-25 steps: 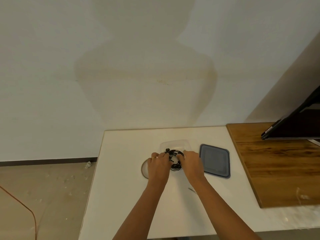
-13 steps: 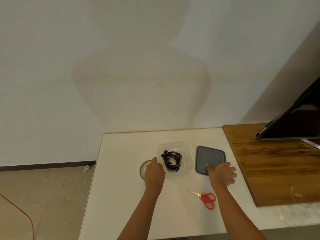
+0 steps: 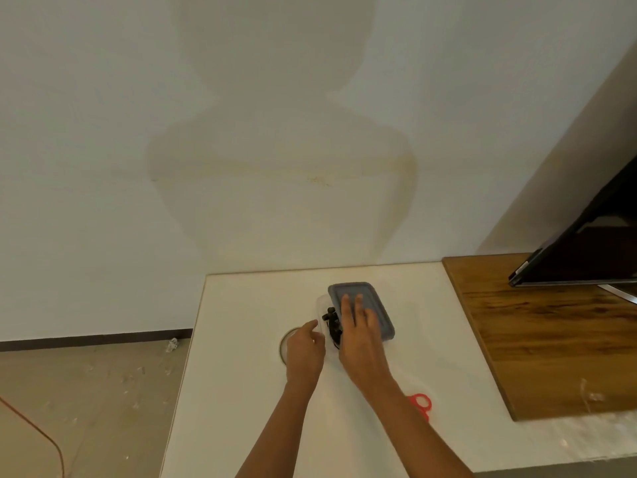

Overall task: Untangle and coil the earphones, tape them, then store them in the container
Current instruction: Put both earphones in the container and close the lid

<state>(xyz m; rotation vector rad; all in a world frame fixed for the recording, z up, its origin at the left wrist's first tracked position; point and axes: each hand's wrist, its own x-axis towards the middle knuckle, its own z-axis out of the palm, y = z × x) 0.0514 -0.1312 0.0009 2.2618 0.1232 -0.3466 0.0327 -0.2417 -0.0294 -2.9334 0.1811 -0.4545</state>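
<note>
The black coiled earphones (image 3: 331, 323) lie inside a clear plastic container (image 3: 321, 305) on the white table. A grey-blue lid (image 3: 374, 301) sits tilted over the container and covers most of it; only the left strip stays uncovered. My right hand (image 3: 358, 334) lies flat on the lid with fingers stretched out, holding it. My left hand (image 3: 305, 350) rests at the container's left near corner, fingers touching its wall. The rest of the earphones is hidden under the lid and my right hand.
A clear roll of tape (image 3: 284, 343) lies left of the container, partly behind my left hand. Red-handled scissors (image 3: 421, 405) lie near the front, half hidden by my right forearm. A wooden board (image 3: 551, 339) with a dark screen (image 3: 593, 257) fills the right side.
My right hand picked the lid up from the table at the right and brought it left over the container. My left hand stayed at the container's left side.
</note>
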